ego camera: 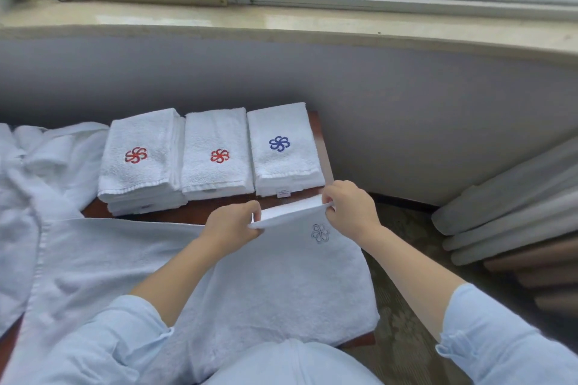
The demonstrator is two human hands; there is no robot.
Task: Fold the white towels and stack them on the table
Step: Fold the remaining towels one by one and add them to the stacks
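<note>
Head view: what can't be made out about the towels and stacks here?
All head view.
Tag on the blue-logo stack: too small to read.
Towel count in the left stack: layers blur together.
Unfolded pile: cut off by the left edge.
Far side of the held towel, pinched by left hand and right hand: hidden by its own fold.

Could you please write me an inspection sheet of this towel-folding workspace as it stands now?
Surface: dark wooden table, mostly covered by towels.
Job's things: three folded stacks along the far edge, left stack and middle stack with red emblems, right stack with a blue one; grey-emblem towel spread in front; unfolded pile at left.
Clutter: nothing seen.
Hands: left hand and right hand each pinch the grey-emblem towel's raised far edge.
Cables: nothing seen.
Surroundings: windowsill behind; curtain at right.
</note>
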